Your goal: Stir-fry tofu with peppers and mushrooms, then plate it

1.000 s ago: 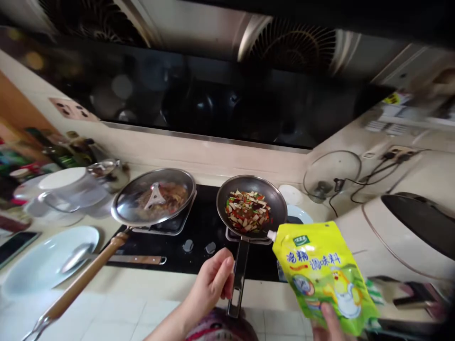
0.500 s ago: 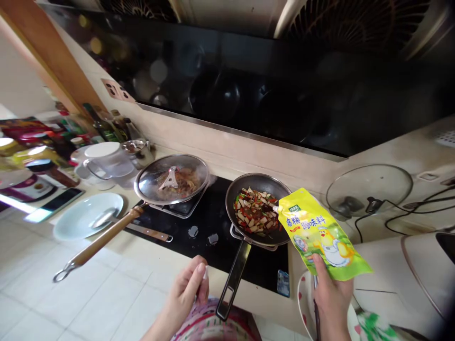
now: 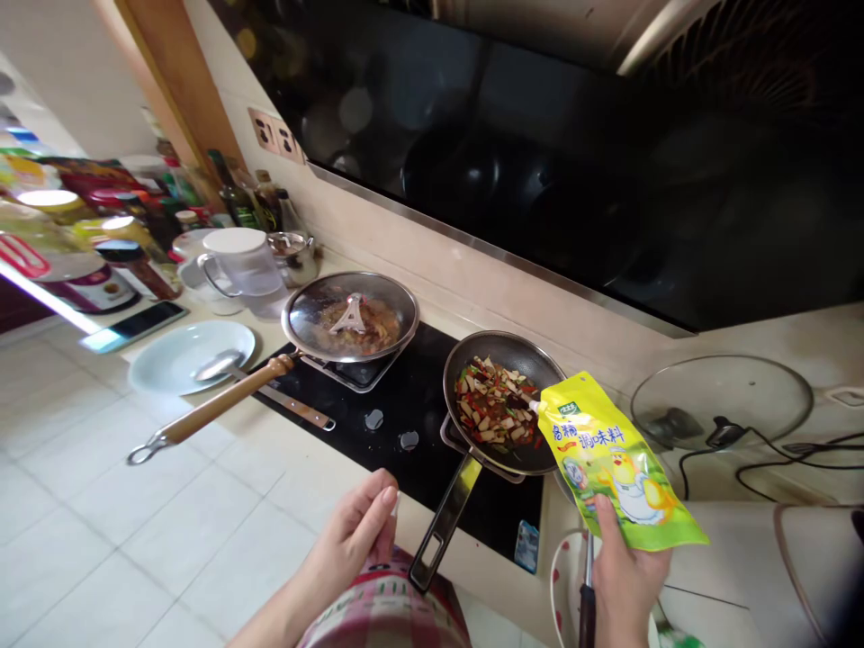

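Note:
My right hand [image 3: 627,576] is shut on a yellow-green pouch of chicken-essence seasoning [image 3: 617,463], its white spout tilted over the rim of a small steel frying pan [image 3: 503,355]. That pan holds stir-fried diced vegetables and tofu [image 3: 495,405]. My left hand [image 3: 352,540] is apart from the pan's metal handle [image 3: 442,524], pinching what looks like a small white cap [image 3: 393,504]. A larger pan [image 3: 351,315] under a glass lid sits on the left burner, its wooden handle [image 3: 222,400] pointing at me.
The black cooktop [image 3: 411,391] holds both pans. To its left are a white plate [image 3: 158,364] with a spoon, a lidded jug [image 3: 243,261], a phone [image 3: 131,326] and several bottles [image 3: 236,193]. A glass lid [image 3: 722,400] and cables lie to the right, under the range hood [image 3: 506,153].
The view has swung, showing more floor at the left. My left hand has drawn back from the small pan's handle. The pouch stays in my right hand, with its spout still at the pan.

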Motion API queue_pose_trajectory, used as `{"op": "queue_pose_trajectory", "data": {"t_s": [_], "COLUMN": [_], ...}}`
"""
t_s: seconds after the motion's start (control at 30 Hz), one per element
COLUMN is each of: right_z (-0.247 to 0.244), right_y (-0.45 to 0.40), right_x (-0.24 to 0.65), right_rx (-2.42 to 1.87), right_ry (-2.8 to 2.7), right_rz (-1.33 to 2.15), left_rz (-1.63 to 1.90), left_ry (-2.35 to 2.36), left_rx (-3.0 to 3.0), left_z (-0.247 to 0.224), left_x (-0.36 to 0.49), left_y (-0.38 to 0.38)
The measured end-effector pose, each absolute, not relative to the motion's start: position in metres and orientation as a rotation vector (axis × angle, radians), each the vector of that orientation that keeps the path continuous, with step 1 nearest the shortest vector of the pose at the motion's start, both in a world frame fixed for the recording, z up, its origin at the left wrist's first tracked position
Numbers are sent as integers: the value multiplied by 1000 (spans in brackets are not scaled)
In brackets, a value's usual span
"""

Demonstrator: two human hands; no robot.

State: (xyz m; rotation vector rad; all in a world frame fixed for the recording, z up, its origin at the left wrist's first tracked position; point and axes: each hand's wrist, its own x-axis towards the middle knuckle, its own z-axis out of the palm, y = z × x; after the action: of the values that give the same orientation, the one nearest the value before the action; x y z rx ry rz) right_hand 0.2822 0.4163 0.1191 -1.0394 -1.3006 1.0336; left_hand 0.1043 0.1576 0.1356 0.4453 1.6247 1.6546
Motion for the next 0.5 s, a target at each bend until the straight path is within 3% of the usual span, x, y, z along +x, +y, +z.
{"op": "queue_pose_trajectory", "data": {"t_s": [0.5], "right_z": [106], "right_y": [416], "right_x": [281], "right_rx": [-1107], "right_ry": [-1358], "right_rz": [1024], "left_rz": [1730], "left_ry": [1562], "left_rx": [470], "left_z": [124], "left_x": [98], "left_y": [146]}}
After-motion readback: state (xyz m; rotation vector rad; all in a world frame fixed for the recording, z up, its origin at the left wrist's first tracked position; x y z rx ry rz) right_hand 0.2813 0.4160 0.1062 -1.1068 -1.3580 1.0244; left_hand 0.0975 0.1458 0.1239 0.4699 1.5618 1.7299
